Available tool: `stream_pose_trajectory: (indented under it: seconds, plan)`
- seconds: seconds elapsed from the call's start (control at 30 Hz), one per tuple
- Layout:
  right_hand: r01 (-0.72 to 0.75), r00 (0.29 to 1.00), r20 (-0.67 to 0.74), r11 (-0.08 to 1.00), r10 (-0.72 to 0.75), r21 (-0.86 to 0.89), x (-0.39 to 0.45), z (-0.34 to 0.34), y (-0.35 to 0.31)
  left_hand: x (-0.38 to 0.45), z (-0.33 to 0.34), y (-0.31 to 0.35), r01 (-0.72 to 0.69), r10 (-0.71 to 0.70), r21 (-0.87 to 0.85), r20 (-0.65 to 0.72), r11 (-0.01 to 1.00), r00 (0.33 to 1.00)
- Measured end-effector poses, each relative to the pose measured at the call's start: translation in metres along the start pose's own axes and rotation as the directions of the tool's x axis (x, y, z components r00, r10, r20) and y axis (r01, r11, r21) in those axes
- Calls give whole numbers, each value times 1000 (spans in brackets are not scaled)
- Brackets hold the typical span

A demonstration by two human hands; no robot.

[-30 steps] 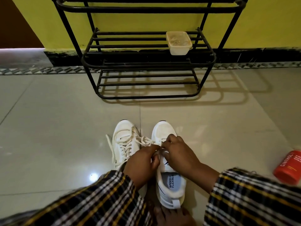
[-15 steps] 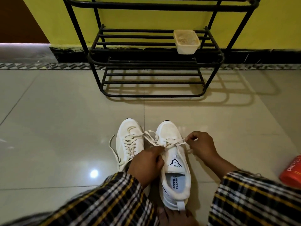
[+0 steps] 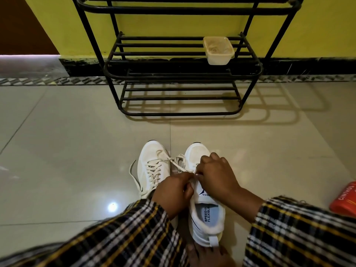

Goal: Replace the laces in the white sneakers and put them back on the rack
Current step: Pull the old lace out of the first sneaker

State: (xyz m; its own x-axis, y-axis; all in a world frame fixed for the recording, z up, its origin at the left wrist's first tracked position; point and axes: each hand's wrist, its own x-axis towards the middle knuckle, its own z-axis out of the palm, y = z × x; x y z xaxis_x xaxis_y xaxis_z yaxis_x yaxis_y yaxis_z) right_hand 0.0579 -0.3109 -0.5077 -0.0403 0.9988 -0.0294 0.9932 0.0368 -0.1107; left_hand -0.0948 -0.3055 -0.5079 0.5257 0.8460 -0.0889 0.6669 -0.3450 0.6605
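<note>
The black rack holds no shoes yet; both sneakers stand on the floor before it; the left sneaker looks laced; on the right sneaker the left hand and right hand pinch the lace, lacing unfinished.

I am seeing the right hand coming back in over the right sneaker at lower centre, meeting the left hand on the lace again.

The right sneaker reads "SPEED FLEXIBLE" on its insole; the red container reads "CINTHOL".
</note>
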Motion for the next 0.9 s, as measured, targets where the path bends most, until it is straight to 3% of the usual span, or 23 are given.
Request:
stream_pose_trajectory:
  seconds: [0.1,0.23,0.43,0.5,0.57,0.7,0.8,0.9]
  plan:
    - [-77,994,-72,993,84,93,-3,-9,13,0,-1,0,7,-7,23,7,1000,1000]
    - [-281,948,-68,918,311,280,-7,-21,50,0,0,-1,33,-33,3,10,999,999]
    - [-618,747,75,649,660,443,-19,-20,102,1,-1,-1,17,-17,17,10,1000,1000]
    - [-641,767,231,735,599,221,-22,-18,99,1,-1,-2,16,-16,22,8,1000,1000]
    - [-500,834,293,865,468,41,-18,-15,82,1,0,-2,14,-14,17,4,1000,1000]
    - [-151,985,102,978,137,145,-2,-23,29,2,1,-2,21,-21,18,4,1000,1000]
    - [6,990,140,999,-13,44,2,-19,0,2,1,-2,21,-21,7,3,1000,1000]
    - [-4,984,181,1000,6,-6,4,-12,-4,2,2,-2,18,-18,11,7,1000,1000]
